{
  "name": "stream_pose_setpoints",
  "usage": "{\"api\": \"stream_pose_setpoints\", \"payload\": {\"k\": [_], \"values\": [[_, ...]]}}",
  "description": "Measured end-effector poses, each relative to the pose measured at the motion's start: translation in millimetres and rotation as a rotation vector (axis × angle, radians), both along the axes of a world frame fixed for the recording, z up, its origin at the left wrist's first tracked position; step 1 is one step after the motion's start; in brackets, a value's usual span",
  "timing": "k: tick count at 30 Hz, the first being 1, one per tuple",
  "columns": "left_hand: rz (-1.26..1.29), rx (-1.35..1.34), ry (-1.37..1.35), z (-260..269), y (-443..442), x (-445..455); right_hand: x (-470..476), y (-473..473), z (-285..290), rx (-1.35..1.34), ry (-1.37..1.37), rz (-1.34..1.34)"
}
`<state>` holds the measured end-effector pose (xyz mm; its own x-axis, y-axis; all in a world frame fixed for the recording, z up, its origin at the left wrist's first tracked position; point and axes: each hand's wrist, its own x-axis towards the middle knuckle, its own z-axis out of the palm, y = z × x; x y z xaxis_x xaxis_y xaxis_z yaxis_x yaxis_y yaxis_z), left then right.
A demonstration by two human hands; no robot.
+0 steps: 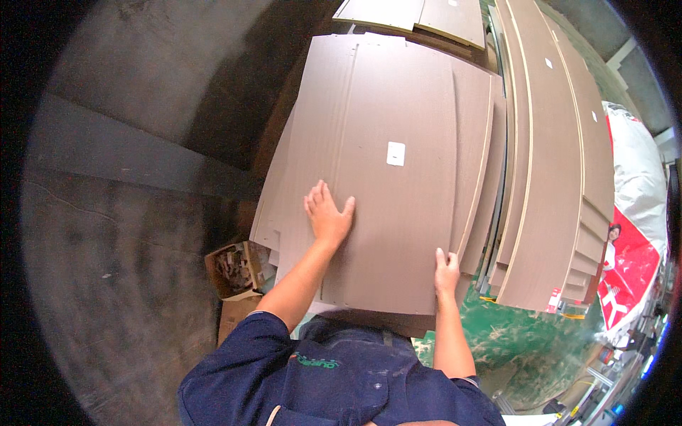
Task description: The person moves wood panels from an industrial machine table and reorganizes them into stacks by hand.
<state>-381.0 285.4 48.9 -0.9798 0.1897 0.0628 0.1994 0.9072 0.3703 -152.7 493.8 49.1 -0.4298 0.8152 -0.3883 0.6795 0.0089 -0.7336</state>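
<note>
A brown wood-grain board (399,223) with a small white label (395,154) tops a stack in front of me. A groove runs along its left part. My left hand (326,217) rests on its face beside that groove, thumb and fingers spread, holding nothing. At the near right edge of this board, my right hand (446,272) grips, thumb on top; the undersides of its fingers are hidden. More boards (471,160) of the same brown stick out on the right, one with a pale raw edge. Others (274,197) show on the left.
To the right stands another stack of long brown boards (554,160). Beyond it is a white and red sack (636,175). More panels (453,21) lie at the far end. An open cardboard box (221,274) with scraps sits lower left, by a grey wall (106,255). The floor (495,341) is green.
</note>
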Motion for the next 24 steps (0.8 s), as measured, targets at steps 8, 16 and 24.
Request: {"api": "stream_pose_setpoints", "payload": {"k": [8,16,24], "values": [[-0.15,0.108,-0.129,1,66,81,88,53,-16,0.243,-0.197,-0.202],[-0.443,0.115,-0.211,16,67,87,141,107,-55,0.247,-0.112,-0.291],[0.052,0.039,-0.176,15,-84,61,163,141,-63,0.264,-0.096,-0.296]]}}
